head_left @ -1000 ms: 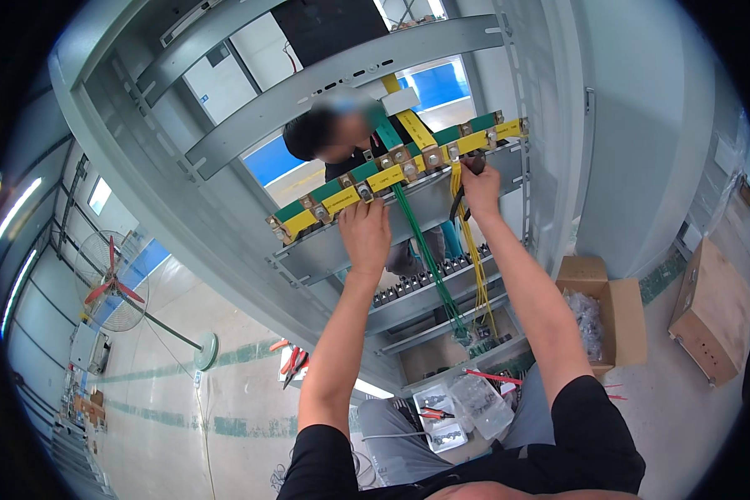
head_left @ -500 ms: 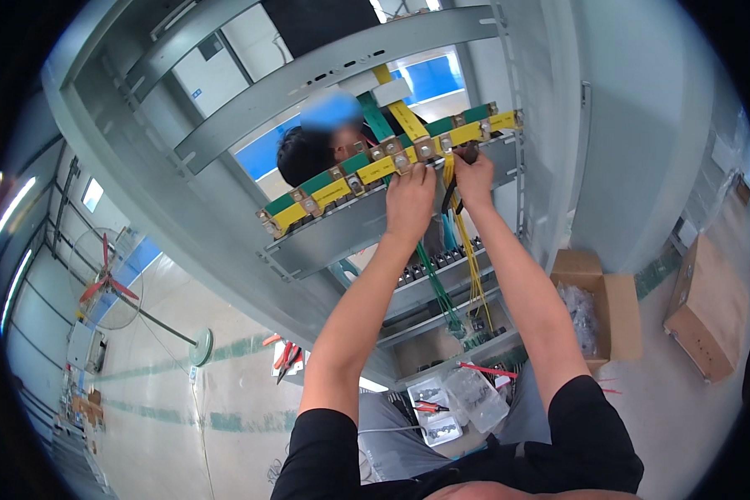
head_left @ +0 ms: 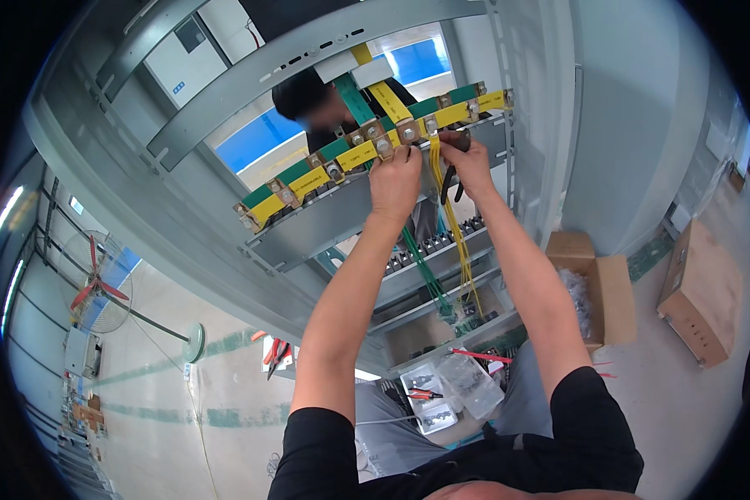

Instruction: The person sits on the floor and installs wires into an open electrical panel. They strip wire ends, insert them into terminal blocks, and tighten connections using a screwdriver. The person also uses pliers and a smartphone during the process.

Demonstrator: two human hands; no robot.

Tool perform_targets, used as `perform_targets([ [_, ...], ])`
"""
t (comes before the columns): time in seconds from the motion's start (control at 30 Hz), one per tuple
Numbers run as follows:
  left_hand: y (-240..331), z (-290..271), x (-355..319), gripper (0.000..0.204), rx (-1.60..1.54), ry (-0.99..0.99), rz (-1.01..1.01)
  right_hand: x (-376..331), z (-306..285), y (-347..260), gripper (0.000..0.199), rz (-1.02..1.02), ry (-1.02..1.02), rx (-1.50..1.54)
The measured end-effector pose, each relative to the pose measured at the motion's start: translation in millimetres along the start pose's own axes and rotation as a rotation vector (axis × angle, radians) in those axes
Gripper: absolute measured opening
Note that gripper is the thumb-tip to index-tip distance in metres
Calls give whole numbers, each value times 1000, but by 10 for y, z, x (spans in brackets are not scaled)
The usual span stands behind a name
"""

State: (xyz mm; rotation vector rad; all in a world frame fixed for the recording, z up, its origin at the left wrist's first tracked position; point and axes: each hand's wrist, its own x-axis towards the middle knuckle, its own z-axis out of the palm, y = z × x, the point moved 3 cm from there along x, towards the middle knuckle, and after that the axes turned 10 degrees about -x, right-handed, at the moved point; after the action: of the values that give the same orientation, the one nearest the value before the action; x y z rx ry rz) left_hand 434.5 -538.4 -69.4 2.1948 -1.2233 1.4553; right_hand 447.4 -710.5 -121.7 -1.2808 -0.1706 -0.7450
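A yellow-sleeved busbar (head_left: 362, 154) runs slantwise across the open grey cabinet, with a green-sleeved busbar (head_left: 296, 171) behind it. Both carry bolted joints at intervals. Just under the yellow bar's middle, my left hand (head_left: 396, 179) is closed, fingertips curled at its lower edge; whatever they pinch is hidden. My right hand (head_left: 468, 167) grips a dark hand tool (head_left: 448, 185) with two black handle-like ends, perhaps pliers, right of the yellow wires (head_left: 442, 179). Those wires hang from a bolt on the yellow bar, between my hands. Green wires (head_left: 425, 271) drop below my left wrist.
Behind the bars, inside the cabinet's far side, is another person (head_left: 308, 104). Clear plastic boxes (head_left: 471, 387) of small parts lie by my legs. An open carton (head_left: 612, 292) stands right, a closed carton (head_left: 704, 296) beyond it. Red-handled pliers (head_left: 275, 357) and a fan (head_left: 100, 287) are left.
The view has shifted, so the cabinet appears slightly higher and further left. In my right hand the tool has turned, and two black ends now show. My left hand stays at the bar.
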Motion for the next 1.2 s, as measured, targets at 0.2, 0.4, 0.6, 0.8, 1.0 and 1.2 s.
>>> perform_targets([
  [0.2,12,35,-5,19,-25,1,-59,14,-27,26,29,-15,-26,-49],
  [0.4,1,22,-24,15,-31,42,-27,-73,25,24,28,-44,53,-8],
  [0.6,0,32,-17,20,-22,33,8,-82,74,8,15,-85,113,-8],
  [0.8,11,24,-9,19,-9,6,54,-120,73,32,16,-17,142,0],
  [1.0,21,23,13,18,23,0,72,-169,80,81,15,12,203,-28],
  [1.2,34,16,25,14,22,27,77,-158,111,87,14,-5,224,42],
])
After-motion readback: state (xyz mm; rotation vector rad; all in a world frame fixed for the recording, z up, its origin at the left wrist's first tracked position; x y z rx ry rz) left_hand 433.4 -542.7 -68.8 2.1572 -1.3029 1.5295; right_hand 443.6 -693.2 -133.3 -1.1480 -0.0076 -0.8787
